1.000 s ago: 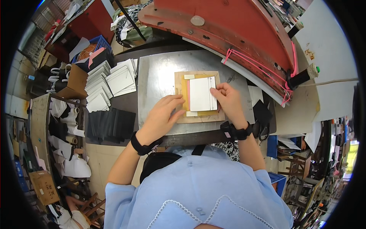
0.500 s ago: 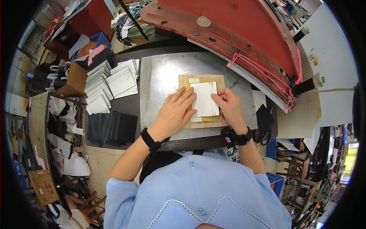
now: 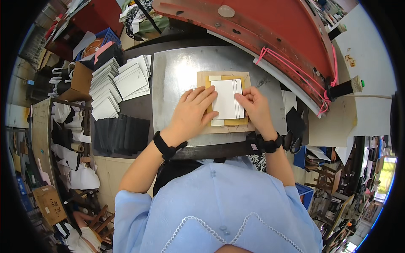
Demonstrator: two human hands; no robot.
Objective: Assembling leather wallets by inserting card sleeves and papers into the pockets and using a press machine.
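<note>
A white rectangular piece (image 3: 226, 103) with dark lines along its right side lies on a yellow backing (image 3: 233, 122), over a larger beige board (image 3: 203, 76). My left hand (image 3: 188, 113) rests with fingers stretched and spread, its fingertips and thumb on the left edge of the white piece. At the opposite edge, my right hand (image 3: 256, 108) has its thumb and bent forefinger closed on the border of the white piece. Whether that edge is lifted off the backing is too small to tell.
Under the board is a metal plate (image 3: 171, 67). Stacked white pieces (image 3: 131, 82) and overlapping black pieces (image 3: 121, 134) lie to the left. A red machine body (image 3: 270, 21) overhangs the far right, with a black thread spool (image 3: 346, 87). Scissors (image 3: 296, 144) lie right of my right wrist.
The whole view has shifted slightly, so the bench sits higher in the picture. Both hands keep nearly the same place on the white piece.
</note>
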